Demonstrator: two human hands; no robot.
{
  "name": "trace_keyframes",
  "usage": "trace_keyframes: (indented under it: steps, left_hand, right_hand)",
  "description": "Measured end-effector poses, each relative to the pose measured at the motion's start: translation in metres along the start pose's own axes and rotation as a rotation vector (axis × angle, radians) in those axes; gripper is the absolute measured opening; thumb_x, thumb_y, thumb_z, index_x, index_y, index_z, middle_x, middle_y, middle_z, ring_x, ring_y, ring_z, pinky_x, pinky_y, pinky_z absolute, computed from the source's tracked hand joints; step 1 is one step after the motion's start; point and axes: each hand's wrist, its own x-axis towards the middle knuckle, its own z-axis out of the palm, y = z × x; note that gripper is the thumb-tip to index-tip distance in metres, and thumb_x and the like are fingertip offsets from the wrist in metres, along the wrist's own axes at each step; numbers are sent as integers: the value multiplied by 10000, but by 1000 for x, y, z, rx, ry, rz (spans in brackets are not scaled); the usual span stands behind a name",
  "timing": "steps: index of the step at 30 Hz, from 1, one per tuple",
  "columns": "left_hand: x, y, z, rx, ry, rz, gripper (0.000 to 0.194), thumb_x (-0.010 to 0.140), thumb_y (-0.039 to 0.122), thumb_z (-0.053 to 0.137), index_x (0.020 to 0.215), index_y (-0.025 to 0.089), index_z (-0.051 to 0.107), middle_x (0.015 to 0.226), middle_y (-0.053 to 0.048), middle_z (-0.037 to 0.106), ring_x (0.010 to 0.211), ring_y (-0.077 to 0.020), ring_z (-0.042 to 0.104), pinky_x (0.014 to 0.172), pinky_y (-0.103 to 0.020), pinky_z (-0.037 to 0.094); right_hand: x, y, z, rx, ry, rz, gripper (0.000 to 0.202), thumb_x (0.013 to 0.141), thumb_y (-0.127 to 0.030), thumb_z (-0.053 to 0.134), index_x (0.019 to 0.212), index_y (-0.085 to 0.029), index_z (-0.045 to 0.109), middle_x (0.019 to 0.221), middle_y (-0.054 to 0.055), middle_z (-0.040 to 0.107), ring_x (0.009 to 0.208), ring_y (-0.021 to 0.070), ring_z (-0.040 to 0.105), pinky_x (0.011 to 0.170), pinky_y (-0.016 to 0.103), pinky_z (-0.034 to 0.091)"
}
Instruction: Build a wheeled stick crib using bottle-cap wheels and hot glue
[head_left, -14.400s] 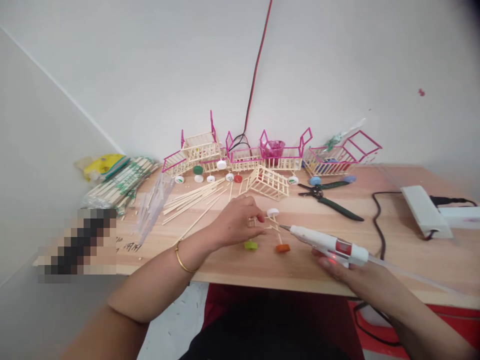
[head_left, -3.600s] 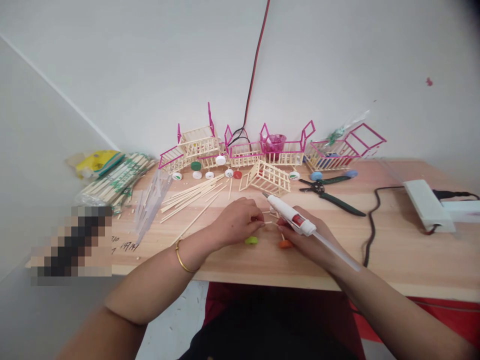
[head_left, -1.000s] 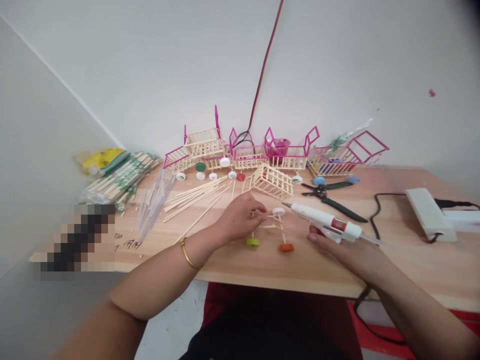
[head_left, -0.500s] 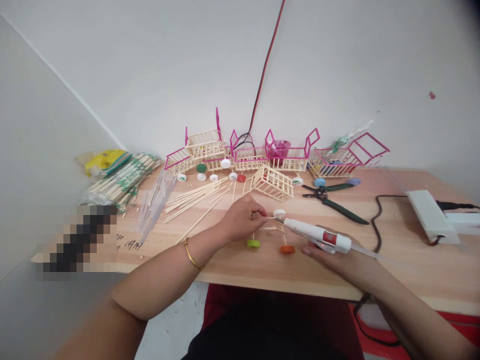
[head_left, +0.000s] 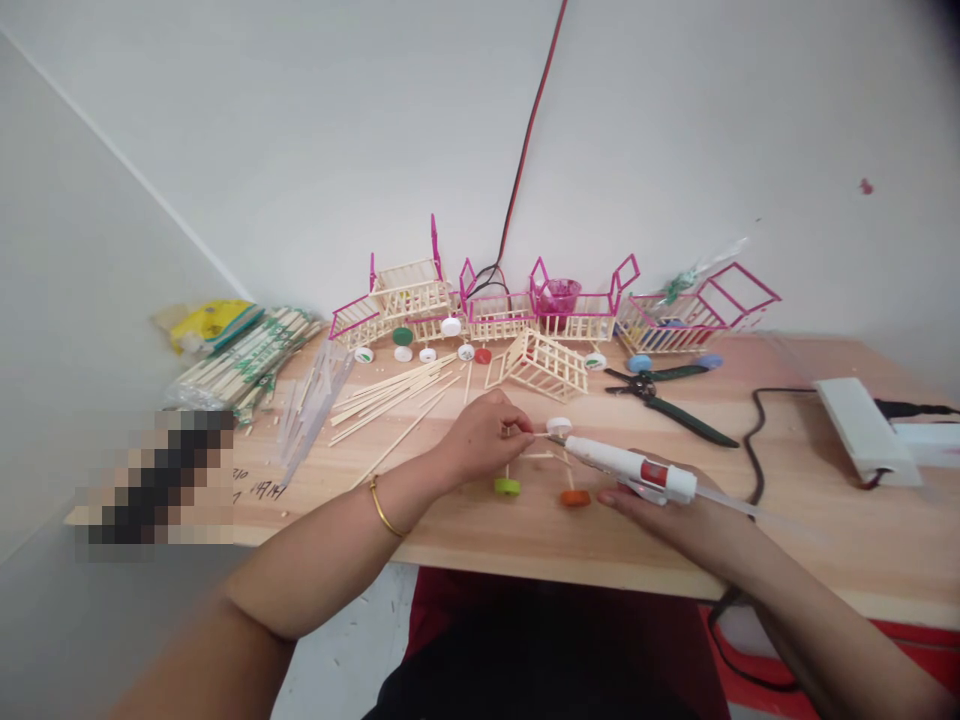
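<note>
My right hand point(head_left: 667, 500) is wrapped round a white hot glue gun point(head_left: 622, 465) with a clear glue stick point(head_left: 739, 505) out of its rear. The nozzle touches or nearly touches a small frame of wooden sticks point(head_left: 540, 456). Bottle caps are fixed to that frame as wheels: a green cap point(head_left: 507, 487), an orange cap point(head_left: 575, 498) and a white cap point(head_left: 558, 427). My left hand point(head_left: 487, 435), a gold bangle at its wrist, pinches a thin wooden stick point(head_left: 541, 435) of the frame just left of the nozzle. Part of the frame is hidden behind my left fingers.
Stick carts with magenta rails point(head_left: 499, 320) line the wall. Before them are a peaked stick frame point(head_left: 540, 365), loose sticks point(head_left: 397, 395) and green-handled pruning shears point(head_left: 675, 405). Bagged sticks point(head_left: 251, 355) lie left; a white power strip point(head_left: 862, 430) with cables sits right.
The glue gun has shifted very slightly left, its nozzle staying by the frame. My left hand holds its place.
</note>
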Motion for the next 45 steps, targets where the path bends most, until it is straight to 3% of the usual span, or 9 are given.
trace_keyframes:
  steps: [11, 18, 26, 35, 45]
  left_hand:
    - [1, -2, -1, -30, -6, -14, 46, 745, 188, 668, 758, 173, 709, 742, -2, 539, 679, -107, 521, 628, -221, 425]
    - [1, -2, 0, -30, -6, -7, 55, 750, 198, 668, 780, 176, 708, 746, -2, 540, 682, -108, 525, 634, -223, 436]
    - [1, 4, -4, -14, -20, -14, 48, 760, 192, 665, 771, 170, 707, 729, -5, 542, 695, -117, 525, 687, -244, 445]
    - [1, 1, -2, -14, -16, -2, 45, 755, 200, 671, 771, 175, 704, 735, -4, 546, 688, -114, 520, 641, -226, 434]
    - [1, 0, -2, -18, -23, -4, 51, 758, 190, 658, 759, 174, 706, 724, 4, 535, 671, -107, 513, 647, -230, 424]
  right_hand:
    - [4, 1, -8, -80, 13, 2, 307, 730, -528, 632, 658, -232, 593, 613, -6, 667, 588, 210, 638, 519, 283, 482]
    - [3, 1, -5, -28, 23, 0, 265, 732, -492, 653, 811, -242, 694, 778, 26, 741, 680, 243, 679, 546, 296, 512]
    - [2, 1, -5, -45, 22, 2, 271, 726, -507, 654, 767, -242, 696, 736, 20, 734, 661, 244, 680, 545, 302, 511]
    - [1, 2, -3, -16, -20, -21, 278, 751, -513, 640, 799, -240, 668, 709, 15, 717, 639, 237, 667, 535, 305, 512]
    - [6, 0, -2, 35, 151, 69, 309, 673, -513, 693, 625, -233, 570, 591, -9, 650, 548, 184, 625, 475, 263, 461]
